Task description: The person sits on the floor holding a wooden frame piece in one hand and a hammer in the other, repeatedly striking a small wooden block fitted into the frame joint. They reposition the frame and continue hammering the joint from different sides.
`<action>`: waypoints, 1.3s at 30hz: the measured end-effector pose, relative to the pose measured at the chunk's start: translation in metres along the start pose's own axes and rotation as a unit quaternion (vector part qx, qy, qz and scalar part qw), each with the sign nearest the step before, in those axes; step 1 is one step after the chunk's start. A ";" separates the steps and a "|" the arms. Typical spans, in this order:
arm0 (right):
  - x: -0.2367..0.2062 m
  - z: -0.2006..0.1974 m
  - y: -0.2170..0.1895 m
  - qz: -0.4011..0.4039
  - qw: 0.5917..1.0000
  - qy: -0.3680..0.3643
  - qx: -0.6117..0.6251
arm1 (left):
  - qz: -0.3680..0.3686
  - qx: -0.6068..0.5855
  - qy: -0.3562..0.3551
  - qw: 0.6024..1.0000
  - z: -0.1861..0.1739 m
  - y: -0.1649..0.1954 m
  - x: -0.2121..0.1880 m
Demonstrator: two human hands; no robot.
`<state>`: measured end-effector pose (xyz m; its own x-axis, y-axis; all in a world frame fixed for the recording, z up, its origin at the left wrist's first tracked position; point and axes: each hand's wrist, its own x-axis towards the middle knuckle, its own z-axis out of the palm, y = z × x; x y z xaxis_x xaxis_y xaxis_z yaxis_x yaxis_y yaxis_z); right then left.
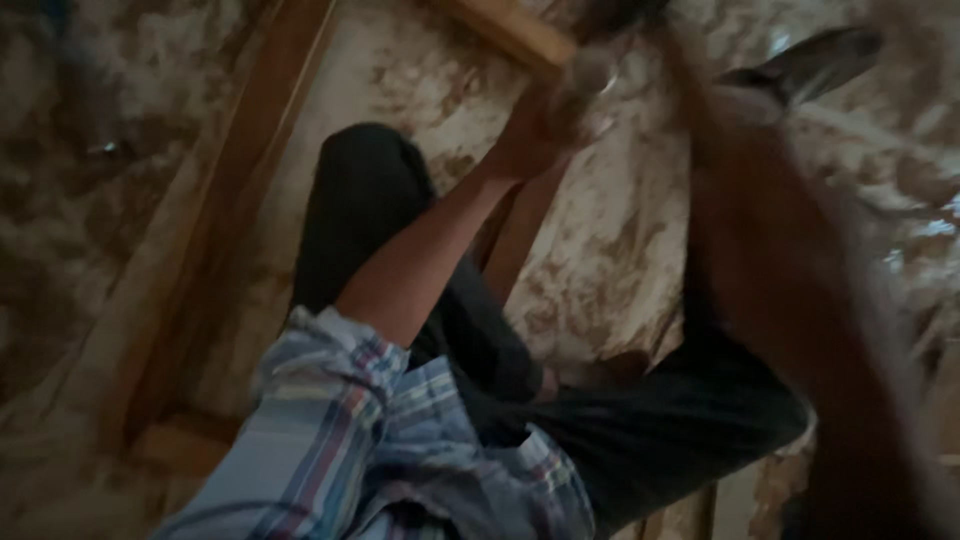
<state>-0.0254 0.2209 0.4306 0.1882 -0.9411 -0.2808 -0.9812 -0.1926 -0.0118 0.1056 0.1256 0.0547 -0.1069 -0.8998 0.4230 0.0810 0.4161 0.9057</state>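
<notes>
The picture is heavily blurred. My left arm comes out of a blue plaid sleeve [340, 420] and reaches up the frame. My left hand [540, 130] is closed around a small pale object [590, 80] just below the end of a light wooden bar [510, 30]. My right arm [770, 250] is a large brown smear along the right side, close to the camera. Its hand end lies near the top by the bar and is too smeared to make out. My knees in dark trousers [370, 190] are bent beneath the arms.
A long wooden beam [240, 190] runs diagonally on the left over a mottled pale and brown floor [90, 160]. A dark shoe [810, 60] shows at the top right. Thin wooden pieces lie at the right edge.
</notes>
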 end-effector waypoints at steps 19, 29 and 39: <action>-0.033 0.007 0.017 0.036 0.978 0.077 0.191 | -0.022 0.003 -0.058 0.998 0.031 0.017 0.003; -0.040 -0.015 -0.017 0.015 0.985 0.085 0.150 | 0.025 -0.013 -0.075 0.997 0.029 0.019 0.005; -0.046 -0.013 -0.001 -0.027 0.986 0.142 0.089 | 0.078 0.016 -0.011 0.997 0.033 0.028 -0.004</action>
<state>-0.0323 0.2611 0.4566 0.2197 -0.9756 0.0040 -0.9568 -0.2162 -0.1946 0.0757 0.1452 0.0791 -0.1181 -0.8212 0.5582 0.0665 0.5544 0.8296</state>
